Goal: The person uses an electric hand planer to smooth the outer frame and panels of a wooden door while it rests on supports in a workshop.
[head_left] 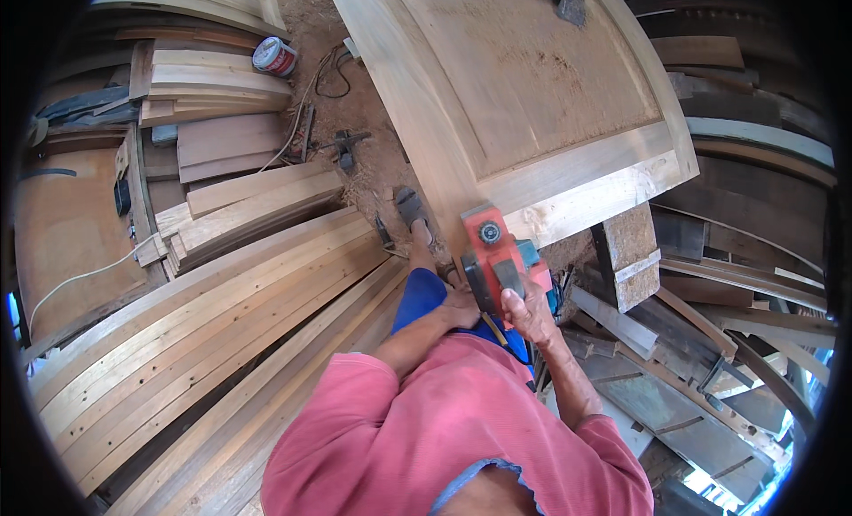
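A wooden panel door (572, 152) lies in front of me, with shavings scattered over its recessed panel. On its near left corner sits a red electric planer (504, 250) with a black knob and a dark side. My right hand (530, 314) is wrapped round the planer's rear handle, thumb on top. My left hand (461, 308) is low beside the planer's left side, close to the door's near end. Its fingers are mostly hidden, so its grip cannot be made out.
Long planks with holes (213, 325) are stacked at my left, with shorter boards (257, 201) beyond. A white and red bucket (275, 56), a cable (306, 99) and a dark clamp-like tool (346, 148) lie on the ground. A dark-headed tool (571, 7) rests on the door. Scrap boards (657, 401) fill the right.
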`<state>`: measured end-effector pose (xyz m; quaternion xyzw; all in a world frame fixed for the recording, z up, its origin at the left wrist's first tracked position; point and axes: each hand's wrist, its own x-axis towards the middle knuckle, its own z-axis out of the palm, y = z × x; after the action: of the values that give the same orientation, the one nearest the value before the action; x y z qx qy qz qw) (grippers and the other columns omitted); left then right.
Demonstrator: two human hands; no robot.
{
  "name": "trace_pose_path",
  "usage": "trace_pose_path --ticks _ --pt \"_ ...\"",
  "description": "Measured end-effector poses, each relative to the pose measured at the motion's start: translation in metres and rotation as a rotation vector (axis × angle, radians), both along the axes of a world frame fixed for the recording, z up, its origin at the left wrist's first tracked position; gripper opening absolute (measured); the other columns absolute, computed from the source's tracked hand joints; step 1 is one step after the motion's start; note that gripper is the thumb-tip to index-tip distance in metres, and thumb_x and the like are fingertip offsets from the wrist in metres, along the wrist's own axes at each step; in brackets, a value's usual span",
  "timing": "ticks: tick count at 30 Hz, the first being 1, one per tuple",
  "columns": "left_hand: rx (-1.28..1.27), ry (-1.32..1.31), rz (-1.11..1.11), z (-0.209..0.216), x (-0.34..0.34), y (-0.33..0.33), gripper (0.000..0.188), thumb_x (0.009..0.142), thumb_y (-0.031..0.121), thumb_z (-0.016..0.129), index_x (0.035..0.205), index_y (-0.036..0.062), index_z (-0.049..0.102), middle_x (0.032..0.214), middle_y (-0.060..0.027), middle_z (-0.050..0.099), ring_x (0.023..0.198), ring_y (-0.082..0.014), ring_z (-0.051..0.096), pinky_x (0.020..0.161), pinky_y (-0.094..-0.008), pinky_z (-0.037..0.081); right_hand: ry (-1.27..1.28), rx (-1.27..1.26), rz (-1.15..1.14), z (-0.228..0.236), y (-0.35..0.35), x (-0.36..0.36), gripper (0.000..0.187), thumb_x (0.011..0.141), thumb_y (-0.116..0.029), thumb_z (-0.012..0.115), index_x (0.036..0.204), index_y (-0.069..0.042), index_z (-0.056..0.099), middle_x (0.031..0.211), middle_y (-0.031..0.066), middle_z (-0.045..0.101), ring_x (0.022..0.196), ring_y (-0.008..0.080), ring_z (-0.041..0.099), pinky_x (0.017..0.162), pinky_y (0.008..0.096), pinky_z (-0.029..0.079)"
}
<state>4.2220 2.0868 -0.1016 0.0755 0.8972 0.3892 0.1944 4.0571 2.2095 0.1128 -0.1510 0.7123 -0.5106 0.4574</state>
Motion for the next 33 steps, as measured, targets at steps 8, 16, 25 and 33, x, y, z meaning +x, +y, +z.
trace_pose_path --ticks 8,16,25,33 --pt "-0.274 -0.366 -0.148 0.014 0.023 -0.053 0.04 0.088 0.025 0.065 0.126 0.0142 0.068 0.126 -0.0148 0.065 0.129 -0.0323 0.055 0.111 -0.0478 0.04 0.148 0.033 0.071 -0.009 0.024 0.018 0.06 0.095 -0.047 0.063 0.129 0.002 0.061 0.106 0.0265 0.069 0.096 0.0378 0.067 0.088 0.045 0.051" --pt "-0.298 -0.355 -0.085 0.0 0.029 -0.051 0.042 0.087 0.025 0.066 0.127 0.0136 0.068 0.121 -0.0151 0.066 0.123 -0.0332 0.059 0.11 -0.0464 0.041 0.141 0.03 0.042 -0.016 0.015 0.016 0.058 0.094 -0.048 0.063 0.126 0.001 0.064 0.104 0.0257 0.069 0.094 0.0391 0.067 0.088 0.0458 0.051" --pt "-0.279 -0.313 0.021 0.011 0.022 -0.06 0.038 0.084 0.018 0.064 0.121 0.0079 0.066 0.125 -0.0165 0.067 0.127 -0.0354 0.058 0.109 -0.0458 0.042 0.203 0.042 0.027 -0.017 -0.015 0.002 0.056 0.095 -0.049 0.062 0.118 0.002 0.064 0.096 0.0228 0.068 0.089 0.0362 0.066 0.083 0.0449 0.052" --pt "-0.235 -0.316 0.135 0.004 0.031 -0.067 0.036 0.084 0.02 0.067 0.117 0.0084 0.063 0.12 -0.0181 0.068 0.122 -0.0377 0.06 0.106 -0.0487 0.044 0.189 0.062 0.037 -0.017 -0.036 -0.009 0.055 0.094 -0.047 0.064 0.119 0.002 0.065 0.095 0.0278 0.07 0.091 0.0459 0.069 0.082 0.0482 0.053"
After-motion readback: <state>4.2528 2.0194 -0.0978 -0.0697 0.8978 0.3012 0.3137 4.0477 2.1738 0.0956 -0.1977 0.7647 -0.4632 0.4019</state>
